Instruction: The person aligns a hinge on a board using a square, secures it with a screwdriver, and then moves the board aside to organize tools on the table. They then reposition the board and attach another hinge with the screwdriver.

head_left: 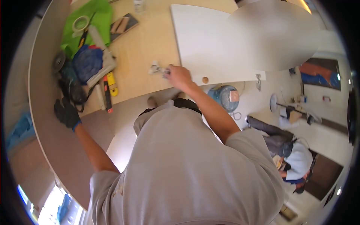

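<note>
My left hand (67, 114), in a dark glove with a blue cuff, rests against the brown panel at the left, its fingers apart and nothing in them. It is just below a black-and-teal power tool (71, 84). Over the wooden tabletop (140, 48), my bare right hand (179, 78) has its fingers closed on a small greyish item too small to name. A crumpled whitish piece (154, 68) lies right beside those fingertips. The white board (210, 45) is just right of this hand, with a round brown spot (205, 80) near its edge.
A green bag (101, 18), tape roll (80, 23), blue bundle (88, 62) and yellow cutter (112, 84) lie at the upper left. A blue bucket (226, 98) stands beyond the table edge. Another person (298, 159) sits low at the right, near a fan (273, 102).
</note>
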